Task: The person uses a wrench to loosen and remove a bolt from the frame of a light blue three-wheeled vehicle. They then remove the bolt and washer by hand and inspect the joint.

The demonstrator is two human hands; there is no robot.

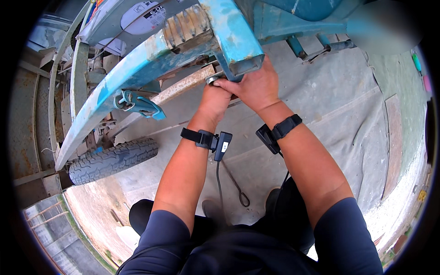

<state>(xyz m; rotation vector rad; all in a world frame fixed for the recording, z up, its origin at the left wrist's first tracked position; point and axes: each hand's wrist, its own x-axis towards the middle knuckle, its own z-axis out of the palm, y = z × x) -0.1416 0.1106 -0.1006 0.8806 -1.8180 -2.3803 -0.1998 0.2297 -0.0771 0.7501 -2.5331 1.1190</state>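
Both my hands meet beneath the end of a blue square metal tube (232, 34). My left hand (215, 98) is curled beside a small round silver metal ring (211, 80), its fingers mostly hidden under the right. My right hand (260, 87) sits against the underside of the tube end, with its thumb laid across toward the ring. Its other fingers are out of sight behind the tube. What the two hands grip is hidden. Just left of them, a rusty metal bar (183, 85) runs under a curved blue frame beam (123, 71).
A blue latch (140, 105) hangs from the beam. Below it is a black tyre (114, 160). A looped metal rod (239, 188) lies on the grey ground sheet (330, 119) near my feet. More blue framework (298, 27) stands at the far right.
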